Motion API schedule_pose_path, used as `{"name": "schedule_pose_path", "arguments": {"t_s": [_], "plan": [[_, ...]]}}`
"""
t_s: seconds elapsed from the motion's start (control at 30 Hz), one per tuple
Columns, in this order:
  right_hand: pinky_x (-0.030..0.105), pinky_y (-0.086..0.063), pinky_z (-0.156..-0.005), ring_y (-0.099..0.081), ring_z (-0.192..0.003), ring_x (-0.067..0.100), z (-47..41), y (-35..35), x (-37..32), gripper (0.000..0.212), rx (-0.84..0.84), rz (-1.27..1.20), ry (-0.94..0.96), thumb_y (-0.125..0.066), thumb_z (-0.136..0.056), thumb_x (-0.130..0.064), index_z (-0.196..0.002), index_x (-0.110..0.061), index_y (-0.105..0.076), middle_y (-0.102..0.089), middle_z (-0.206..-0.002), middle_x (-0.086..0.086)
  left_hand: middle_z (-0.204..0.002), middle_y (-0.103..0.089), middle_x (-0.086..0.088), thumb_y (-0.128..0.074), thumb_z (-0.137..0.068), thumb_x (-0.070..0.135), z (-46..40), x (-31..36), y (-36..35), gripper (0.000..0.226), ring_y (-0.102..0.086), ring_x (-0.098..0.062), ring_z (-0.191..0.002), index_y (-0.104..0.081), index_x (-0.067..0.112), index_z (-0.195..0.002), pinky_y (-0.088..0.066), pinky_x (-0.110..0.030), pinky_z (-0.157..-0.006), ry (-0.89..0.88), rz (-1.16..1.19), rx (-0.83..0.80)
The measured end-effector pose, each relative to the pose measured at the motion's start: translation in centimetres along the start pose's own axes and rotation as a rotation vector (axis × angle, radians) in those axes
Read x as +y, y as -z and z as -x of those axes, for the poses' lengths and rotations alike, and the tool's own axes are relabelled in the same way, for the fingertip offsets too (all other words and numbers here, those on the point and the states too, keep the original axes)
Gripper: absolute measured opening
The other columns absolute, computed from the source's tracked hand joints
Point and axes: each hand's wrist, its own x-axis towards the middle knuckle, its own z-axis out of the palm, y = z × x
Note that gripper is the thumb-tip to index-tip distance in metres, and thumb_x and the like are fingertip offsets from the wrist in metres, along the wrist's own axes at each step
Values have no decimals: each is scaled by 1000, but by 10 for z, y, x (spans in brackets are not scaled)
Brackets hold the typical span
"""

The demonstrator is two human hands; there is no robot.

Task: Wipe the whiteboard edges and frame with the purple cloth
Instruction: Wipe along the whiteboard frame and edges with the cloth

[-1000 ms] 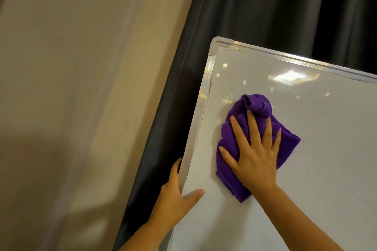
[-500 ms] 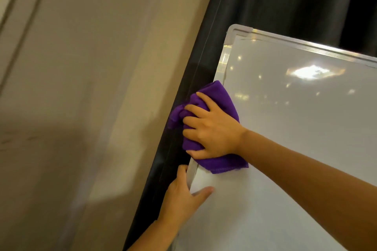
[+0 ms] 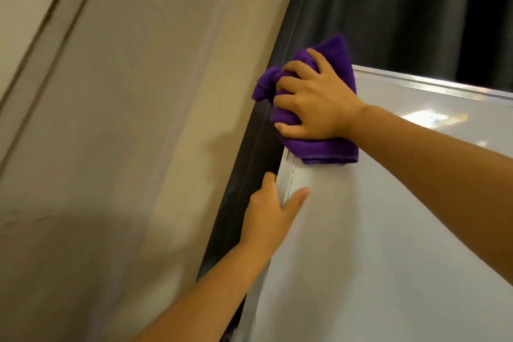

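Note:
The whiteboard (image 3: 388,216) fills the lower right, with a silver frame (image 3: 433,86) along its top edge and down its left edge. My right hand (image 3: 313,100) is closed on the purple cloth (image 3: 327,151) and presses it over the board's top left corner, which the cloth hides. Cloth folds stick out to the left and above my fingers. My left hand (image 3: 269,216) grips the left frame edge just below the cloth, thumb on the board face and fingers behind the edge.
A beige wall (image 3: 125,147) fills the left. A dark curtain (image 3: 402,8) hangs behind the board. A black strip (image 3: 249,161) runs between the wall and the board's left edge.
My right hand carried the cloth from the board face to the left frame edge, then up that edge to the top left corner. My left hand kept its grip on the left edge.

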Motion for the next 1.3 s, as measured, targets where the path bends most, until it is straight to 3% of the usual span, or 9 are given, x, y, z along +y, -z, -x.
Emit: {"name": "schedule_pose_path", "arguments": {"t_s": [0.17,0.3,0.47,0.57,0.7,0.83,1.1,1.2,1.3], "plan": [[61,-17,-107,-32,-130,34,6,-1,10,52,60,-32,-94,-33,-83,-61,-119,-28,-49,-47,-134,4,-63,-42,9,-59,-83,48,-29,14,0,31,-46,10,-51,-34,32,-73,-37,-9,-43,-65,2,53],[54,-39,-92,-39,-122,37,10,-1,30,60,125,-90,-285,-34,-80,-65,-127,-29,-38,-39,-139,6,-63,-42,8,-57,-82,51,-26,11,-3,31,-46,11,-51,-38,26,-80,-38,-7,-44,-71,-35,61],[34,-42,-67,-54,-91,30,28,-8,60,57,145,-115,-484,-32,-81,-67,-118,-24,-42,-53,-118,10,-62,-40,8,-47,-74,62,-27,11,-2,46,-48,13,-54,-41,19,-88,-38,-6,-44,-81,-88,96],[30,-37,-58,-49,-70,21,56,-10,79,56,96,-100,-589,-26,-78,-71,-103,-24,-46,-55,-92,6,-65,-42,11,-49,-76,60,-31,10,-2,44,-50,1,-51,-41,20,-90,-38,-6,-44,-74,-122,89],[28,-38,-55,-49,-64,17,95,-11,95,55,84,-99,-610,-23,-77,-72,-96,-25,-46,-49,-80,-1,-65,-44,9,-49,-73,64,-51,22,-7,46,-44,-6,-50,-42,19,-85,-39,-6,-45,-101,-119,108],[24,-36,-53,-50,-63,16,123,-5,109,59,73,-100,-621,-22,-76,-73,-99,-26,-49,-51,-80,-2,-65,-43,10,-57,-82,51,-91,48,-10,38,-45,-5,-53,-41,17,-84,-40,-6,-45,-161,-162,148],[24,-36,-54,-50,-66,19,201,9,135,70,14,-102,-718,-22,-72,-71,-104,-18,-56,-58,-85,3,-89,-55,2,-51,-80,57,-127,64,-4,51,-55,-8,-68,-43,14,-106,-42,-16,-52,-146,-223,73],[23,-34,-53,-51,-66,19,206,12,142,72,-7,-105,-730,-20,-70,-72,-105,-20,-56,-60,-88,5,-122,-56,-8,-52,-83,54,-138,77,-8,66,-61,-19,-95,-31,15,-133,-54,-29,-74,-160,-160,67],[26,-40,-55,-54,-68,18,204,12,142,73,-22,-97,-741,-18,-69,-74,-103,-21,-55,-60,-89,3,-148,-32,-8,-44,-89,52,-152,90,-10,71,-39,-27,-130,-13,24,-147,-40,-38,-99,-278,-402,116]]}}
